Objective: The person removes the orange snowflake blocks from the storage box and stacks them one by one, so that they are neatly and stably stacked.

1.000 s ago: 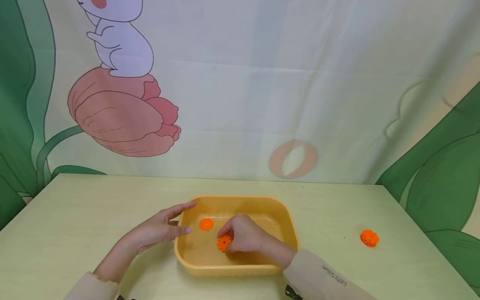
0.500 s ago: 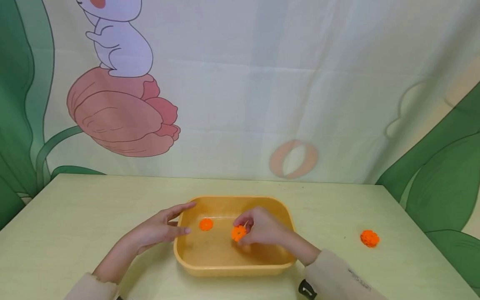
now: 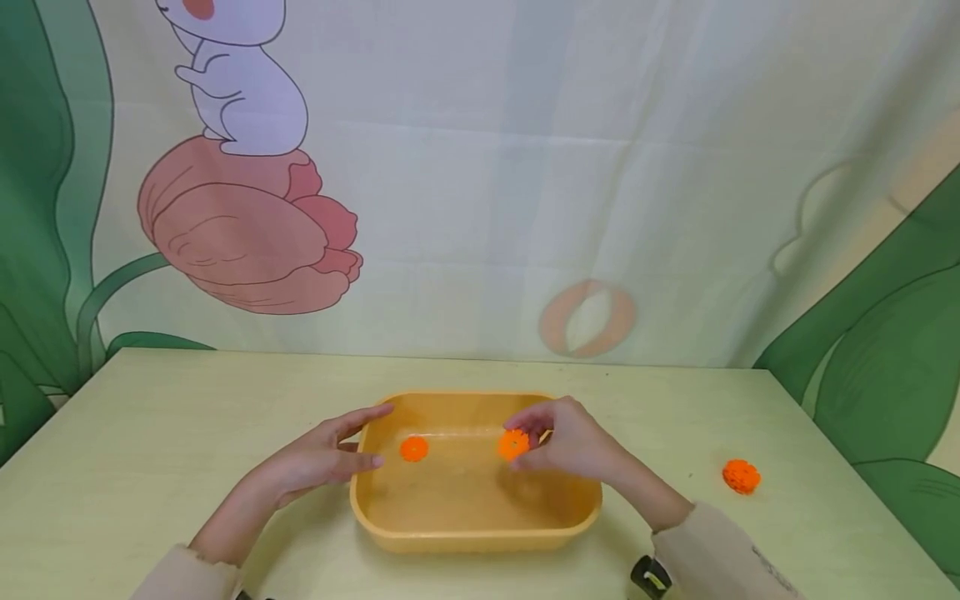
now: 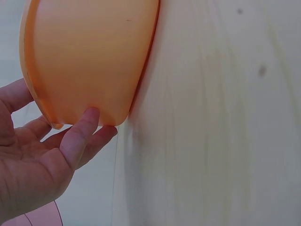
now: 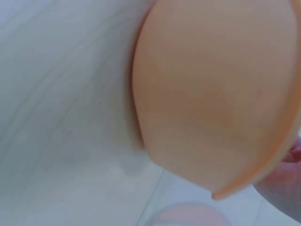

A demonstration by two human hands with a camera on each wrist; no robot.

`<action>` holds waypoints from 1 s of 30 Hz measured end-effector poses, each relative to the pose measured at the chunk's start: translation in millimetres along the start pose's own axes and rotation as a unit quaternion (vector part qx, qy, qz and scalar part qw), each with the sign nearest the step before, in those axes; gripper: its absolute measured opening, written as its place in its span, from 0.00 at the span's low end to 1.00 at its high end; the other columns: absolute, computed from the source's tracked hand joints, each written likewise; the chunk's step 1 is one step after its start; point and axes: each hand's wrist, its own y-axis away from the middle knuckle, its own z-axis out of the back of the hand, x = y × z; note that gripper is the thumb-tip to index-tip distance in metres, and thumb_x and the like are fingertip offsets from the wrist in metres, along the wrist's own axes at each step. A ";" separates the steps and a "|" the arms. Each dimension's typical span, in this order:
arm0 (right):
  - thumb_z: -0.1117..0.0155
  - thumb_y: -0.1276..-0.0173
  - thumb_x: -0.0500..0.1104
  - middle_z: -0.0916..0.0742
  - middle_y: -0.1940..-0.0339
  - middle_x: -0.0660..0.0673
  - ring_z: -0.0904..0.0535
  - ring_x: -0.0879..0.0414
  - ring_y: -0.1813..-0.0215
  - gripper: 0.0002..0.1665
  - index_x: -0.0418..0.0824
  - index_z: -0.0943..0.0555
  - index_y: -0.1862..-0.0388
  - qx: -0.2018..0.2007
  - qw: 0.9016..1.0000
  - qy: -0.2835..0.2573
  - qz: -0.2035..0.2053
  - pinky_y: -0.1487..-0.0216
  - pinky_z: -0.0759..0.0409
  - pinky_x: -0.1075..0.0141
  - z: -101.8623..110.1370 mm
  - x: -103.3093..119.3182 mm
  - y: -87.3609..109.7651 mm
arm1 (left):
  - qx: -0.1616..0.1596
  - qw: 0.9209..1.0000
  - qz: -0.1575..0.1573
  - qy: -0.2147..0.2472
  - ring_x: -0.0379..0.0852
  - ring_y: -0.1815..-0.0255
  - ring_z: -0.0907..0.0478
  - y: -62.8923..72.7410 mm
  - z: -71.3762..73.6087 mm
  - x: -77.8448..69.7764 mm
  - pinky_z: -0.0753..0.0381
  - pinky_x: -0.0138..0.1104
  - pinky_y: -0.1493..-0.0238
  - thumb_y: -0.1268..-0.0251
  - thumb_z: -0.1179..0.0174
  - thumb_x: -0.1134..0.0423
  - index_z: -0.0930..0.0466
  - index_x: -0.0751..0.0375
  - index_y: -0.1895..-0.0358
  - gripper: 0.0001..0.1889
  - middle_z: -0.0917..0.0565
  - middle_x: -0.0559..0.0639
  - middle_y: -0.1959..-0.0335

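In the head view, a yellow-orange plastic tub (image 3: 470, 542) sits on the table. My left hand (image 3: 322, 454) holds its left end, with fingers on both sides of the wall; the left wrist view shows fingertips against the outside of the tub (image 4: 94, 61). Over the tub's right half, my right hand (image 3: 566, 442) pinches an orange flower-shaped disc (image 3: 513, 445) between thumb and fingers. Another orange flower-shaped disc (image 3: 414, 448) lies flat inside, toward the left. In the right wrist view the tub (image 5: 211, 94) hides most of the hand.
A small stack of orange flower-shaped discs (image 3: 742, 477) lies on the table to the right of the tub. Behind the table (image 3: 225, 400) hangs a printed curtain (image 3: 465, 208) with a rabbit on a tulip.
My right hand has lifted the orange disc from the middle of the tub and carried it right and toward the far side. The left hand has stayed in place.
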 end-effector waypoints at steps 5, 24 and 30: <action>0.25 0.55 0.36 0.20 0.74 0.48 0.27 0.55 0.70 0.21 0.33 0.19 0.60 -0.013 1.000 -0.010 -0.010 0.67 0.22 0.68 11.0 -3.8 7.8 | -0.002 1.000 0.000 -0.001 0.64 0.37 0.39 0.6 -0.9 -0.2 0.26 0.46 0.49 0.41 0.41 0.65 0.50 0.61 0.29 0.37 0.55 0.66 0.29; 0.25 0.54 0.38 0.17 0.66 0.41 0.24 0.55 0.68 0.26 0.29 0.21 0.56 -0.086 0.991 -0.059 -0.078 0.70 0.21 0.69 57.5 -28.8 51.8 | 0.001 1.000 -0.006 0.004 0.67 0.36 0.42 -0.8 0.7 1.7 0.26 0.46 0.48 0.41 0.41 0.65 0.50 0.62 0.30 0.38 0.58 0.68 0.29; 0.26 0.54 0.39 0.17 0.63 0.40 0.23 0.54 0.65 0.26 0.30 0.22 0.55 -0.112 0.987 -0.051 -0.099 0.67 0.21 0.68 66.6 -40.9 64.5 | 0.000 1.000 -0.004 0.006 0.66 0.36 0.42 -0.2 0.2 1.2 0.26 0.46 0.48 0.41 0.41 0.66 0.50 0.61 0.30 0.38 0.59 0.69 0.29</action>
